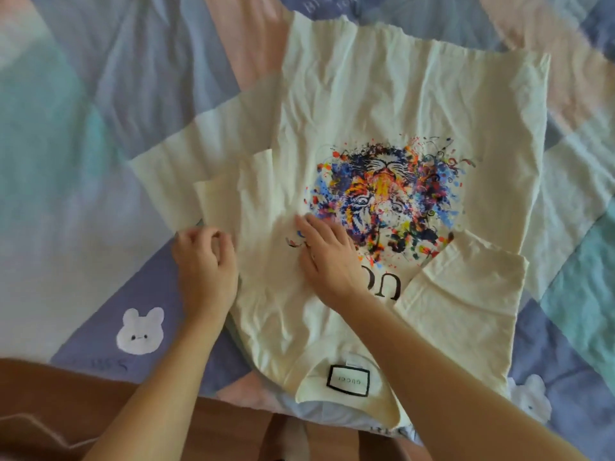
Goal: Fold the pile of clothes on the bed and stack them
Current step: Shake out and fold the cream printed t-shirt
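Observation:
A cream T-shirt [366, 104] with a colourful tiger print [386, 194] lies face up on the bed, its collar and black label [348, 380] toward me. Its right sleeve [466, 287] is folded in over the body. The left sleeve [213, 197] lies partly folded at the left edge. My right hand [327, 252] presses flat on the shirt's chest, just left of the print. My left hand [204, 261] sits at the shirt's left edge with its fingers curled; whether it grips the cloth is blurred.
The bed is covered by a patchwork quilt [83, 128] in blue, pink, teal and lavender, with white bunny figures [141, 331] near its front edge. A brown wooden floor [50, 410] shows below the bed edge.

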